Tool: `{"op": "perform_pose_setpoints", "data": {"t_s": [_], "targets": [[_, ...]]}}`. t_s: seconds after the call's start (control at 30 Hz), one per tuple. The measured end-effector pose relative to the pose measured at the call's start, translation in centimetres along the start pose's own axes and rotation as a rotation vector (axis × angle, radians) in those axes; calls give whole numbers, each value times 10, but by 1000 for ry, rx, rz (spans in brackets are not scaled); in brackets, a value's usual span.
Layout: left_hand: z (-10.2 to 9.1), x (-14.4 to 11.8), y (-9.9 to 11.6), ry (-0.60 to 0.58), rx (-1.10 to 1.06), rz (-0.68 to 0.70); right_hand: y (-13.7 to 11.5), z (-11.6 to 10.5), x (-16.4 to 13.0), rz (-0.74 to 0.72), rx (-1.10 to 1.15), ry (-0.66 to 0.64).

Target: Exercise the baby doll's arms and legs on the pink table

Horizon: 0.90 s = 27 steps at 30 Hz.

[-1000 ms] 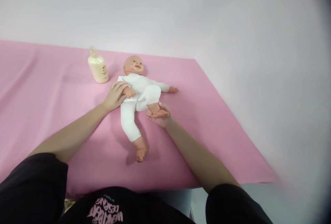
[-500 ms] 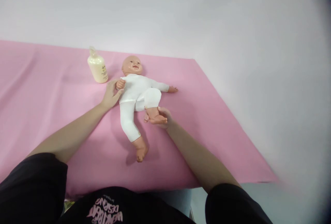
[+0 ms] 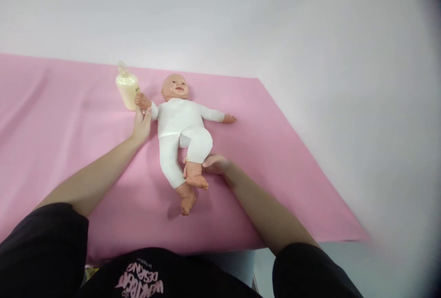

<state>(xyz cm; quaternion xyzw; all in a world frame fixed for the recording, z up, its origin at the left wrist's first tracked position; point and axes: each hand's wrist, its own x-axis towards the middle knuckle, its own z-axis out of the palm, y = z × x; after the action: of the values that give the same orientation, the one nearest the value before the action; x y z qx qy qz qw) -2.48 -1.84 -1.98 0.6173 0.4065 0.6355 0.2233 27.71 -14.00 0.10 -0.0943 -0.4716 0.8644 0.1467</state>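
The left hand has drawn the doll's bottle-side arm outward: its fist, at the waist 1 second ago and by the chest 0.5 seconds ago, now overlaps the bottle in view. The right hand has lowered the bent leg and brought it inward, its foot now close beside the other ankle.

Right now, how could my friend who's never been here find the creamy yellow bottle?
Look at the wide, pink-covered table. Toward its far edge lies a bald, soft-looking, white-bodied baby doll. Just left of the doll stands the shiny, creamy yellow bottle; unlike the doll, it is upright and has a pump top.
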Motion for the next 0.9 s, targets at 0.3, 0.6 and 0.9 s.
{"op": "perform_pose_setpoints", "data": {"t_s": [0.3,0.6,0.9], "targets": [[1,-3,5,-44,87,85,3,-3,1,-13,43,-9],[1,-10,38,-222,292,306,-2,1,5,-143,44,170],[1,-11,41,-342,377,286,7,-12,1,-208,-33,347]]}}
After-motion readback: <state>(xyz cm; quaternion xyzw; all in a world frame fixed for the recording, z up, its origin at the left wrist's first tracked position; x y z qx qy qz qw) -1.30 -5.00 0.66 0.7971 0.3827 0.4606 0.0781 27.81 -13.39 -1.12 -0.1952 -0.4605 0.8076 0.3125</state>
